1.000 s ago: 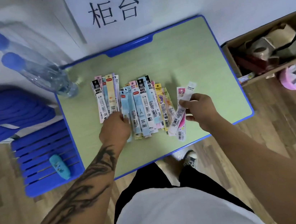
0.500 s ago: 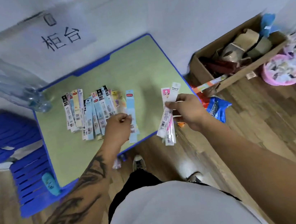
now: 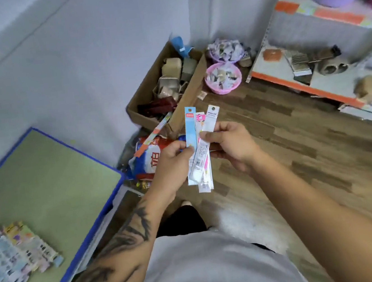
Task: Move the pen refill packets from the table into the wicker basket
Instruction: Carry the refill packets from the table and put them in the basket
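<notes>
Blue-edged table (image 3: pixel 111 172) left of packets (image 3: pixel 199 153)

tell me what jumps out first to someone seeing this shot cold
Dead centre, the left hand and right hand together hold a small fan of pen refill packets upright above the wooden floor. At the lower left, many more packets lie on the green table. Behind the hands, a cardboard box of clutter stands against the wall; no wicker basket is plainly visible.
</notes>
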Available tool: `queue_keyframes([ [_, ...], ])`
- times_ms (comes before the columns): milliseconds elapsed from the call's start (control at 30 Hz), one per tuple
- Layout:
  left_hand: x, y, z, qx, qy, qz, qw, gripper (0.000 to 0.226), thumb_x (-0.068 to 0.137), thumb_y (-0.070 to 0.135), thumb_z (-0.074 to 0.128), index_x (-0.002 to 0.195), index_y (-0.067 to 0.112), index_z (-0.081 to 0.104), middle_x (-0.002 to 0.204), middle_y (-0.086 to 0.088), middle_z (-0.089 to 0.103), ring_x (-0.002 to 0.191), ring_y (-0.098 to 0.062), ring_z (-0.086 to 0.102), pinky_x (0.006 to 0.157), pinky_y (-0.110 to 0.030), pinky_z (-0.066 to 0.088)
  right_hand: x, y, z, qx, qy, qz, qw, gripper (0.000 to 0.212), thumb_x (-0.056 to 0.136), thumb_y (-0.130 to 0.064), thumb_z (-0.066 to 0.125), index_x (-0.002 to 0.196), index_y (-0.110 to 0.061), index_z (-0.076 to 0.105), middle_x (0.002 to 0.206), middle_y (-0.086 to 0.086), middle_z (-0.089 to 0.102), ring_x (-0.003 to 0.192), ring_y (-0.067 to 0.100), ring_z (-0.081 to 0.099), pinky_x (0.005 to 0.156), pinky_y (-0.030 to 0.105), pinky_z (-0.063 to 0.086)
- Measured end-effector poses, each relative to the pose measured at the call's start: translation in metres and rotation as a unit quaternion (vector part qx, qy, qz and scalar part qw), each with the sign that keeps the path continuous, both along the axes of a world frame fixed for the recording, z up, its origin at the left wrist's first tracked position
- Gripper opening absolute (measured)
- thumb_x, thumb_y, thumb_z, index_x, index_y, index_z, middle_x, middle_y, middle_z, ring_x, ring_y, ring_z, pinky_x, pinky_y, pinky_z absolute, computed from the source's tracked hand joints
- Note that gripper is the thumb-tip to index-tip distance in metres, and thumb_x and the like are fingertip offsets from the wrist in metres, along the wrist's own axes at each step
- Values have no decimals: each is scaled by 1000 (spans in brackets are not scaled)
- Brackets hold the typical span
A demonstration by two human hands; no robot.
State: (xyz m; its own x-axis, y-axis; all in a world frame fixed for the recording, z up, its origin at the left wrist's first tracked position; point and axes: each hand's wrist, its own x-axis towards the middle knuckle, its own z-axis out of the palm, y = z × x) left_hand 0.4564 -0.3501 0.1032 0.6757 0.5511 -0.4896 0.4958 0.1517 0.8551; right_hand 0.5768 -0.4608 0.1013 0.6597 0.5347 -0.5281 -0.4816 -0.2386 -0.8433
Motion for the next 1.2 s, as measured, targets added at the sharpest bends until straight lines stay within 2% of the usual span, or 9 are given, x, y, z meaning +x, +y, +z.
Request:
queue_keyframes([
  [167,108,-24,1,-4,-5,-109,994,19,103,19,57,90,14,70,97,-10,77,88,-30,73,75,-33,52,77,-46,6,14,-4,-112,994,9,91,-5,74,85,-10,69,97,19,78,74,22,70,66,29,54],
  [300,199,-34,3,-34,-35,-170,984,18,102,15,57,90,9,68,86,-8,74,78,-20,66,74,-35,49,145,-61,18,5,-30,-175,984,10,90,-5,75,97,0,70,103,26,75,83,31,68,81,43,55],
  [433,287,-35,20,-121,-57,-176,975,16,99,25,59,94,12,66,86,-16,69,74,-34,66,70,-55,56,222,-60,46,1,-47,-231,972,16,90,-2,74,101,7,68,102,29,74,83,34,69,85,50,58],
  [567,373,-40,46,-253,-76,-193,945,29,104,32,53,123,12,60,97,-22,66,63,-41,67,55,-47,59,300,-55,75,15,-80,-263,961,27,92,-4,72,104,17,62,86,27,70,71,33,62,65,39,51],
  [633,412,-41,59,-277,-82,-216,933,35,106,37,50,126,11,59,87,-20,65,56,-37,65,50,-42,57,336,-54,91,16,-94,-265,959,24,94,-5,70,103,14,63,80,24,67,61,28,59,50,30,46],
  [733,467,-40,78,-284,-96,-245,922,37,108,39,46,114,5,60,69,-16,62,49,-29,58,47,-33,52,389,-57,113,6,-141,-267,953,16,93,-6,72,100,7,67,77,22,68,59,27,57,53,34,43],
  [867,539,-37,101,-305,-102,-280,905,35,105,40,49,105,8,61,73,-14,60,54,-30,59,51,-35,53,463,-64,138,-16,-207,-242,948,14,90,-16,77,93,-4,72,89,25,73,75,31,63,72,57,54],
  [1033,633,-40,135,-285,-146,-287,903,36,106,37,45,110,5,62,76,-13,65,60,-34,66,57,-42,59,562,-73,174,8,-269,-249,930,20,90,-10,78,105,-1,67,81,18,72,52,17,59,49,24,44],
  [1200,727,-55,174,-244,-216,-288,900,34,106,37,45,118,8,57,82,-18,68,60,-33,66,62,-46,59,659,-81,206,48,-376,-260,888,46,85,-12,83,117,-12,49,83,25,72,67,27,64,61,37,52],
])
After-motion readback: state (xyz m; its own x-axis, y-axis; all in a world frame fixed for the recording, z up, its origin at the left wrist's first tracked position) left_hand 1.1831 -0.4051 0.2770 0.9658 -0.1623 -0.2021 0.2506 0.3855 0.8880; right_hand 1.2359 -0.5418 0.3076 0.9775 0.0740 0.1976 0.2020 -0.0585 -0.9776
